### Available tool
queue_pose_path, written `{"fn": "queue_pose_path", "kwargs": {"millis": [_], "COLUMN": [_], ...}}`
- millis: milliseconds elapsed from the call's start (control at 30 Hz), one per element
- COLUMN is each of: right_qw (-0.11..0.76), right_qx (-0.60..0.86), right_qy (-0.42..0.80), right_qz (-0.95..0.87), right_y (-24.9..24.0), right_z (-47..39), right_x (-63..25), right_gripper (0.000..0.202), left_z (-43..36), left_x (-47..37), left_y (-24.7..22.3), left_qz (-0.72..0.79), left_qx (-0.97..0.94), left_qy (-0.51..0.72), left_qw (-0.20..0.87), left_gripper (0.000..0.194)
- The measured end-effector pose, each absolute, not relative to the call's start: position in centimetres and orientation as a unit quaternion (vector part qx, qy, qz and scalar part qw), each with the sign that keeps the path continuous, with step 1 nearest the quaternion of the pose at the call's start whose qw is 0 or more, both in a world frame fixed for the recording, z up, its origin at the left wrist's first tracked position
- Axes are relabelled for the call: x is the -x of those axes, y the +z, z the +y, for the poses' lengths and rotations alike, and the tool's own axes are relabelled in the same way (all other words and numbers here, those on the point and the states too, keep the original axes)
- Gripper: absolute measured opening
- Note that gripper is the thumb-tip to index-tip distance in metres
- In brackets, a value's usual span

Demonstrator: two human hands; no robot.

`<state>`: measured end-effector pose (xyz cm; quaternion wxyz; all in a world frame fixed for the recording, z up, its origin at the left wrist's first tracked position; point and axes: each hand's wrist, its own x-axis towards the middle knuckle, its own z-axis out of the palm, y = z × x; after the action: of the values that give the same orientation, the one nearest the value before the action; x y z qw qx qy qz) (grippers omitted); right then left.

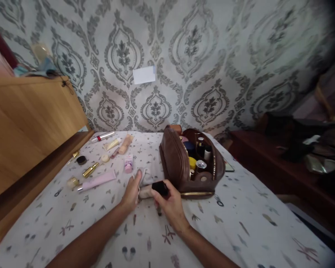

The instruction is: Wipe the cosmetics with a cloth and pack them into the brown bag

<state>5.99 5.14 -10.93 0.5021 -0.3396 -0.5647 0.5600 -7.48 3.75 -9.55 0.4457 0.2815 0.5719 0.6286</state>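
My right hand [171,204] is closed around the black cap end of a foundation bottle [146,192], which has a beige body and lies level above the sheet. My left hand [131,191] grips a white cloth [145,178] at the other end of the bottle, with the cloth touching it. Just right of my hands, a brown makeup bag [173,160] stands unzipped. Inside it are several items, among them a yellow-lidded jar [192,163], a silver-capped bottle [201,166] and a dark blue round item [188,146].
Left of my hands lie a pink tube [97,181], a small purple-and-white tube [128,163], a gold lipstick [90,169], a black jar [81,160], a beige tube [125,144] and a silver tube [103,137]. A wooden panel [33,126] borders the left; patterned wall [156,104] rises behind.
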Motion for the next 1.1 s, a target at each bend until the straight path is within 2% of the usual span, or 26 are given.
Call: {"fn": "queue_pose_path", "kwargs": {"millis": [167, 267, 500, 667, 867, 967, 1100], "right_qw": [0.506, 0.496, 0.481, 0.462, 0.484, 0.493, 0.48], "right_qx": [0.376, 0.368, 0.359, 0.337, 0.312, 0.329, 0.344], "right_qy": [0.616, 0.629, 0.625, 0.635, 0.613, 0.575, 0.535], "right_qz": [-0.472, -0.472, -0.5, -0.52, -0.541, -0.563, -0.605], "right_y": [-10.6, -10.3, -10.4, -9.8, -7.2, -6.3, -6.1], "right_z": [4.9, 4.6, 4.4, 4.1, 3.4, 3.0, 2.3], "right_x": [-5.8, -5.8, -5.8, -5.9, -7.0, -7.8, -8.8], "right_gripper": [0.047, 0.051, 0.048, 0.043, 0.034, 0.027, 0.023], "left_z": [2.4, 2.2, 2.6, 2.6, 2.4, 2.0, 1.2], "left_x": [8.0, 8.3, 8.6, 9.1, 9.6, 9.8, 10.5], "left_y": [-8.4, -8.4, -8.7, -9.6, -9.0, -9.1, -10.9], "left_qz": [0.544, 0.558, 0.578, 0.619, 0.629, 0.644, 0.672], "left_qx": [-0.547, -0.627, -0.64, -0.598, -0.555, -0.535, -0.549], "left_qy": [0.536, 0.474, 0.447, 0.452, 0.5, 0.506, 0.471], "left_qw": [0.343, 0.264, 0.236, 0.235, 0.214, 0.205, 0.159], "left_gripper": [0.036, 0.029, 0.029, 0.045, 0.053, 0.052, 0.041]}}
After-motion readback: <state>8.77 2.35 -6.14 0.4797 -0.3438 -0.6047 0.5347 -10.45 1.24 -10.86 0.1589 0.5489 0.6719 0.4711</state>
